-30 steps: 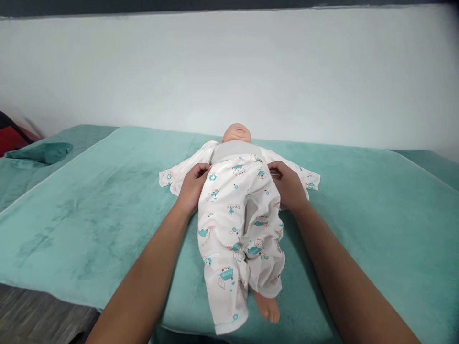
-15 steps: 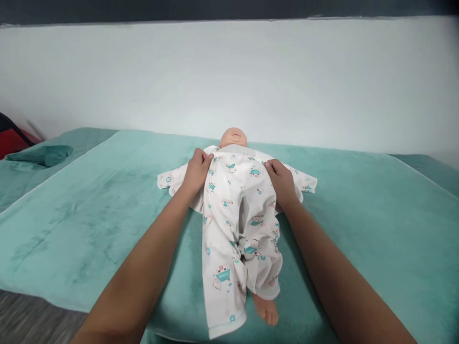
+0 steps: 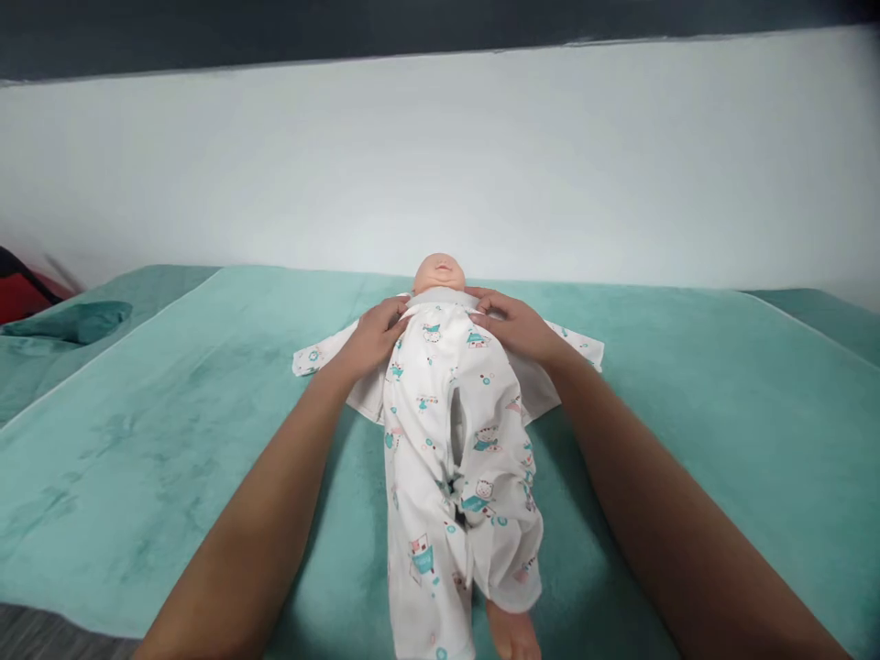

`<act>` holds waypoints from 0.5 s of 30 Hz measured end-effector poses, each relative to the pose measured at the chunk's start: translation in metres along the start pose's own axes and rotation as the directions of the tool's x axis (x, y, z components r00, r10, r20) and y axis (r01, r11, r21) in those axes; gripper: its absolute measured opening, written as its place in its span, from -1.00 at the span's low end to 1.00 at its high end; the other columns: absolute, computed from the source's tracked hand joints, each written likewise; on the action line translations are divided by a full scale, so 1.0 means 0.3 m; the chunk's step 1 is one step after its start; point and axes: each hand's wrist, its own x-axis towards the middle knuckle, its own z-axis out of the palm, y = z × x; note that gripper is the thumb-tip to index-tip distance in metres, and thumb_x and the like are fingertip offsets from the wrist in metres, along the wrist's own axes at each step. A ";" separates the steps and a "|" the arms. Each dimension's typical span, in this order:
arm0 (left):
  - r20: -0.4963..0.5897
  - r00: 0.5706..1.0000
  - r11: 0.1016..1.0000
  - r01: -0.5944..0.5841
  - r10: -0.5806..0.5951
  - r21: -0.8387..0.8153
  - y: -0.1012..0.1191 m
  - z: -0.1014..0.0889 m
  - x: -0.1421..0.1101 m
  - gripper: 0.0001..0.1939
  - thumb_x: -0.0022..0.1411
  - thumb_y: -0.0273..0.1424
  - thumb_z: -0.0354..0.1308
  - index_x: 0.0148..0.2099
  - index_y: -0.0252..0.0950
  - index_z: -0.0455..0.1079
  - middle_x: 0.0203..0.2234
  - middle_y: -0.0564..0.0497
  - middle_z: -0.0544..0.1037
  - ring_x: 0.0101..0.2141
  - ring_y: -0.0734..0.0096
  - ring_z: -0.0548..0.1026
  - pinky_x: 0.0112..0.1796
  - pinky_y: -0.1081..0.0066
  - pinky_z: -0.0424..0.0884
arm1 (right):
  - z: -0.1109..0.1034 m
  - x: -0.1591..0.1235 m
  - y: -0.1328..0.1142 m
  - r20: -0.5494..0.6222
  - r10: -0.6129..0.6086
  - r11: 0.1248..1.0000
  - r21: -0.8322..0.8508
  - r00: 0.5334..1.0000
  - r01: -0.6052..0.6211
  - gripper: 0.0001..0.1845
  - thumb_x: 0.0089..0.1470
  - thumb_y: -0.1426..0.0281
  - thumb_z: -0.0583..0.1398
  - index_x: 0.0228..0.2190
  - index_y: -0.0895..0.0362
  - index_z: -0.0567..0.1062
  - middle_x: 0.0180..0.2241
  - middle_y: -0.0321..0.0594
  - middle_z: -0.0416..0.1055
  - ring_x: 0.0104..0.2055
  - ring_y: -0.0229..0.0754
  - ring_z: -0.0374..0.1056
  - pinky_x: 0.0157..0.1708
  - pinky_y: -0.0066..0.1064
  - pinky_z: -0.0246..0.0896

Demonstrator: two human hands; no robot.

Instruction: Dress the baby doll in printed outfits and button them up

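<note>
A baby doll (image 3: 440, 272) lies on its back, head away from me. It wears white printed trousers (image 3: 440, 376) pulled up to its chest and a white top (image 3: 581, 344) with both sleeves spread out. My left hand (image 3: 375, 337) rests at the left side of the waistband, thumb apart from the bent fingers. On the right side my right hand (image 3: 514, 325) lies with fingers stretched over the top's chest and the waistband. A bare foot (image 3: 512, 632) shows below one trouser leg; the other leg's end runs out of view.
The doll lies on a green padded sheet (image 3: 192, 440) against a white wall (image 3: 440, 165). A folded green cloth (image 3: 75, 321) and a red and black item (image 3: 20, 289) sit at the far left. Dark floor (image 3: 55, 632) shows at the lower left.
Both hands have let go of their grip on the waistband, and their fingers have opened. My right hand has shifted inward and up over the chest. The view has tilted slightly.
</note>
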 end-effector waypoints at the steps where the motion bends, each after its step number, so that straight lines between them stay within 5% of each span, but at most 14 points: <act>1: 0.046 0.998 0.999 0.036 -0.035 -0.017 0.004 -0.014 0.006 -0.75 0.32 -0.15 -0.01 -0.16 -0.18 0.37 0.08 -0.04 0.46 0.06 0.21 0.39 0.05 0.31 0.25 | -0.006 0.015 0.002 0.044 0.003 1.000 0.015 0.999 -0.004 -0.64 0.11 0.06 0.20 -0.47 0.08 0.36 0.19 -0.16 0.35 0.17 0.00 0.26 0.16 -0.12 0.07; 4: 0.063 0.991 0.993 0.116 -0.116 0.003 0.008 -0.031 0.031 -0.71 0.30 -0.10 0.03 -0.27 -0.20 0.35 -0.19 0.02 0.52 -0.17 0.25 0.43 -0.13 0.36 0.31 | -0.008 0.051 0.009 0.020 0.018 1.000 -0.019 1.000 -0.018 -0.67 0.14 0.10 0.18 -0.47 0.09 0.37 -0.05 -0.21 0.49 -0.02 -0.07 0.35 0.01 -0.22 0.16; 7: -0.125 0.975 0.982 0.188 -0.182 0.032 -0.001 -0.006 0.062 -0.71 0.30 -0.15 0.02 -0.39 -0.21 0.24 -0.44 0.08 0.40 -0.34 0.33 0.35 -0.25 0.38 0.26 | 0.007 0.079 0.011 -0.100 0.054 0.987 -0.147 0.994 -0.068 -0.72 0.15 0.15 0.15 -0.46 0.08 0.38 -0.35 -0.29 0.46 -0.27 -0.16 0.31 -0.21 -0.33 0.13; 10: -0.273 0.937 0.973 0.231 -0.217 0.021 -0.016 0.030 0.091 -0.73 0.30 -0.22 0.02 -0.42 -0.21 0.17 -0.50 0.09 0.34 -0.38 0.34 0.30 -0.28 0.37 0.22 | 0.023 0.109 0.011 -0.189 0.058 0.957 -0.270 0.980 -0.109 -0.73 0.14 0.19 0.13 -0.50 0.08 0.32 -0.51 -0.34 0.30 -0.41 -0.22 0.17 -0.34 -0.36 0.01; 15: -0.327 0.906 0.957 0.290 -0.270 0.012 -0.036 0.053 0.122 -0.76 0.28 -0.28 0.03 -0.43 -0.21 0.15 -0.48 0.07 0.35 -0.37 0.32 0.30 -0.28 0.34 0.20 | 0.037 0.152 0.024 -0.251 0.108 0.937 -0.299 0.962 -0.183 -0.73 0.13 0.25 0.12 -0.52 0.07 0.20 -0.54 -0.34 0.21 -0.45 -0.23 0.07 -0.38 -0.35 -0.06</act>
